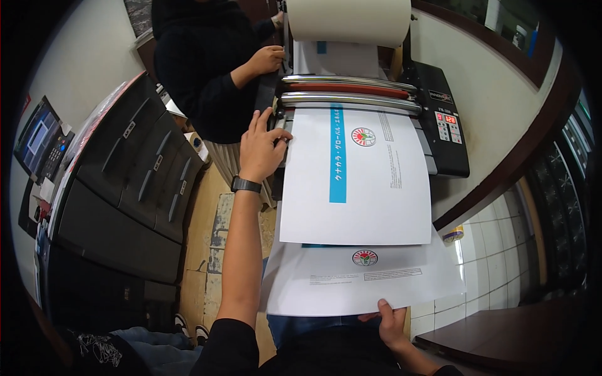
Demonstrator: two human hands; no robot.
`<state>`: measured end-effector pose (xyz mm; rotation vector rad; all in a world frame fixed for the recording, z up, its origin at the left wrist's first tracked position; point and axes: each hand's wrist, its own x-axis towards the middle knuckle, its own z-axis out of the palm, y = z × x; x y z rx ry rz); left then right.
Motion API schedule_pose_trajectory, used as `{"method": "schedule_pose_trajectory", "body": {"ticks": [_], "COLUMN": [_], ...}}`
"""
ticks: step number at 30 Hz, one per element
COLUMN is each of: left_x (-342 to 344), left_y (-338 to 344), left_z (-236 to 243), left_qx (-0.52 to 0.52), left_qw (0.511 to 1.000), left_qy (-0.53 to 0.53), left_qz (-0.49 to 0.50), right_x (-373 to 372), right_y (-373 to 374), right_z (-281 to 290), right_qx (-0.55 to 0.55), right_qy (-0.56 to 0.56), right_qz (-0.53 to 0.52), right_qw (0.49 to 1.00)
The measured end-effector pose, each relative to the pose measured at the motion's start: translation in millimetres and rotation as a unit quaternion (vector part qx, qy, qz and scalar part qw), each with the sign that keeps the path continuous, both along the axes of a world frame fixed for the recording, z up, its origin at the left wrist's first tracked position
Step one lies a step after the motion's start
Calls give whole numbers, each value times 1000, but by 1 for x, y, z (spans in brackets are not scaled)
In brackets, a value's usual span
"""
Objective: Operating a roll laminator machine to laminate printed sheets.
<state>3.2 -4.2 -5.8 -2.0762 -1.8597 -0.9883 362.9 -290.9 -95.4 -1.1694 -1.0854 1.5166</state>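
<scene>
A white printed sheet [376,207] with a blue stripe and a round emblem reaches into the chrome rollers [351,99] of a black laminating machine [448,147]. My left hand [262,145] is at the machine's left side, beside the sheet's upper left edge. Its fingers are spread and it grips nothing. Beneath the first sheet and nearer to me lies a second printed sheet [332,294], partly covered by it. My right hand [391,323] pinches this lower sheet by its near edge, thumb on top and fingers mostly hidden underneath.
A large film roll [348,22] is mounted above the rollers. At the machine's far left, another person in black [194,69] rests a hand [266,59] near it. Dark drawers [125,163] stand to the left, and a brown ledge [489,182] runs along the right.
</scene>
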Motion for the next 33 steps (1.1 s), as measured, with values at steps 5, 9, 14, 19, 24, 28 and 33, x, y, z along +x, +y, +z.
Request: {"method": "schedule_pose_trajectory", "body": {"ticks": [5, 9, 14, 19, 24, 28, 33], "left_x": [-8, -7, 3, -6, -7, -1, -4], "left_y": [0, -4, -2, 4, 1, 4, 5], "left_z": [0, 3, 0, -3, -3, -2, -6], "left_qx": [12, -7, -11, 31, 14, -4, 3], "left_qw": [1000, 1000, 1000, 999, 1000, 1000, 1000], "left_qy": [16, 16, 13, 31, 14, 9, 17], "left_qz": [9, 19, 17, -4, 6, 11, 7], "right_x": [29, 81, 142, 159, 193, 209, 208], "right_y": [9, 28, 30, 11, -2, -3, 7], "right_z": [-35, -6, 69, 132, 138, 138, 132], "right_qx": [226, 163, 212, 331, 407, 411, 374], "right_qy": [-132, -145, -149, -106, -43, 51, 66], "right_qz": [-186, -272, -472, -308, -324, -288, -264], "right_qw": [947, 937, 843, 886, 853, 863, 887]}}
